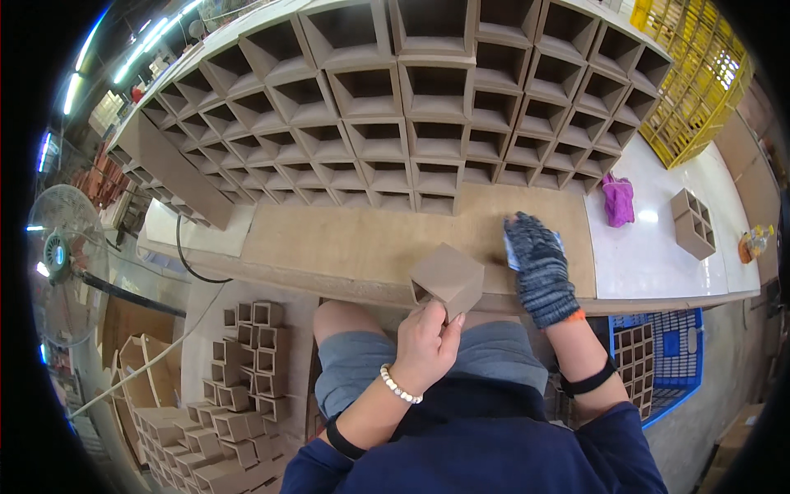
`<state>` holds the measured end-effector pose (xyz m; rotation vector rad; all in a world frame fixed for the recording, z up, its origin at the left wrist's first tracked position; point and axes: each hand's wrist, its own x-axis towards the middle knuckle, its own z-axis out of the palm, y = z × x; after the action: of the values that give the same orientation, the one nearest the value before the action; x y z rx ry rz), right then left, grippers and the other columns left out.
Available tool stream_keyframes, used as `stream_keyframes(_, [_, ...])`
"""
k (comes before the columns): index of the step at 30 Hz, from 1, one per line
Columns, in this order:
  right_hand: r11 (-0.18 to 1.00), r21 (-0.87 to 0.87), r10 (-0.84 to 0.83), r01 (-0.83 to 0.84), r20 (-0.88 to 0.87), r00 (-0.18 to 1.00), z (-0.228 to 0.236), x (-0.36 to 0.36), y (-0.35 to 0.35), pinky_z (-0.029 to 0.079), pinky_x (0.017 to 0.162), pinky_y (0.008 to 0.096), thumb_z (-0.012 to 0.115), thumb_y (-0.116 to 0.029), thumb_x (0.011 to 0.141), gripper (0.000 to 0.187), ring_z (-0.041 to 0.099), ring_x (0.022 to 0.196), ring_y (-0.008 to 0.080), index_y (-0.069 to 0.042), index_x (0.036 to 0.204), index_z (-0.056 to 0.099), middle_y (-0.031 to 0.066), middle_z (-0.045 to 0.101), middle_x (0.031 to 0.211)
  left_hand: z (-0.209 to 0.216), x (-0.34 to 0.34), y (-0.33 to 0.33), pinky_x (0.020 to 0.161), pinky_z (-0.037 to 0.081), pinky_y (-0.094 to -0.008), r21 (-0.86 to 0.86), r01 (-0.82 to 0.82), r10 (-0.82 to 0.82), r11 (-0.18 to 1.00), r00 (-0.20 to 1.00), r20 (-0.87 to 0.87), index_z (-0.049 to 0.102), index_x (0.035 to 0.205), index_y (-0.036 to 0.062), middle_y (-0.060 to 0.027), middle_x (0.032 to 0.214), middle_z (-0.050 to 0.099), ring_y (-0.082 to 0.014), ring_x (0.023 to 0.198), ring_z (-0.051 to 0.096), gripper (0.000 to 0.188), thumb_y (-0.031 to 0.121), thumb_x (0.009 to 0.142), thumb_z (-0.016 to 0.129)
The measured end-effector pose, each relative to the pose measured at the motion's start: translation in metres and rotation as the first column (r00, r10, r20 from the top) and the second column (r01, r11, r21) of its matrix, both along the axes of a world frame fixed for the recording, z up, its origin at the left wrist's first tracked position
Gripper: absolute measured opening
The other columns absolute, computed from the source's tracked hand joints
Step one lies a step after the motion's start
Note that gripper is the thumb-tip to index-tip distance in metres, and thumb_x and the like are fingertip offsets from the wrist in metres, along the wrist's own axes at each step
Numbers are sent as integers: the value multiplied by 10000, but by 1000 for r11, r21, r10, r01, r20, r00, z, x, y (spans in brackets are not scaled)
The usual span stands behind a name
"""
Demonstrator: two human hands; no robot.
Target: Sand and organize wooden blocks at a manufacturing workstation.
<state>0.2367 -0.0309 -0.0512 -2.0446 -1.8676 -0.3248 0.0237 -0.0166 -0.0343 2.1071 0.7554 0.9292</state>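
Observation:
My bare left hand (425,350) pinches the near edge of a small brown square box (448,278), hollow and matte. The box sits tilted at the front edge of the wooden board (354,239), with part of its opening showing at the left. To the right, my right hand (539,267) wears a dark grey knit glove and rests low over the board. Its fingers close over a flat light-blue piece (511,249), whose edges stick out on both sides; the rest is hidden under the glove.
A wall of stacked brown boxes (374,138) lines the bench's far side. A purple cloth (617,200), a small double-cell brown piece (694,224) and a yellow crate (687,82) are at right. More boxes (218,428) lie low left. A blue crate (676,350) stands below right; a fan (62,251), far left.

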Motion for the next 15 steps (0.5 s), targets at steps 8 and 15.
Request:
stream_keyframes(8, [900,111,430,-422,-66,900,64,-78,-29,362,956,415,517,-103,804,396,499,1073,324,-20,1190,479,169,522,1163,2,2,5,536,432,-377,45,-33,27,998,991,129,479,833,13,-157,725,566,-332,660,563,145,66,752,588])
stream_keyframes(15, [976,44,213,-213,-9,977,68,-75,-30,317,997,420,504,-125,770,424,455,1147,320,-17,1180,485,180,496,1209,0,0,8,524,425,-389,-27,-7,9,1000,998,67,468,827,20,-149,701,551,-335,618,547,159,25,720,586])
